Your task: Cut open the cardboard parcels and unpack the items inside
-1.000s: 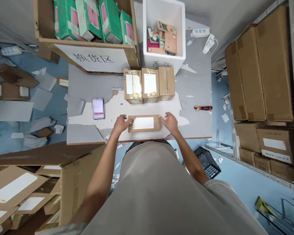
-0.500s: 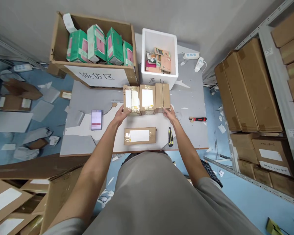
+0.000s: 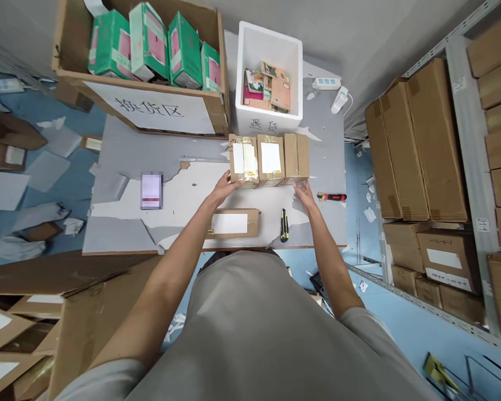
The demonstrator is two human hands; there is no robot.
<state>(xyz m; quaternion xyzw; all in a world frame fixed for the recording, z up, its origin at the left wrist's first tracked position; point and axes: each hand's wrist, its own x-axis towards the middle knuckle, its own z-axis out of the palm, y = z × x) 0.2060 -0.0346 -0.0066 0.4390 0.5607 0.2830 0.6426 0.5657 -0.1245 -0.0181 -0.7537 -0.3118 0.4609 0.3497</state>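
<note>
Three small cardboard boxes stand side by side in a row near the middle of the table. My left hand (image 3: 224,190) grips the near left corner of the left cardboard box (image 3: 237,153), which bears a white label and clear tape. In the centre is another labelled cardboard box (image 3: 270,159). At the other end, my right hand (image 3: 304,196) presses on the near right corner of the plain, taped right cardboard box (image 3: 296,156). The row is held between both hands. Closer to my body lies a flat, long cardboard box (image 3: 234,223) with a white label, partly behind my left forearm.
A yellow-black box cutter (image 3: 284,225) and a red-black cutter (image 3: 333,197) lie on the right. A phone-like device (image 3: 151,191) is at left. Behind stand a large carton (image 3: 150,108) of green boxes and a white foam box (image 3: 271,120) with booklets. Shelving (image 3: 467,111) rises at right.
Both hands have shifted the row of three boxes to the right along the table. The view has moved too, and my left forearm now covers the left end of the long box.
</note>
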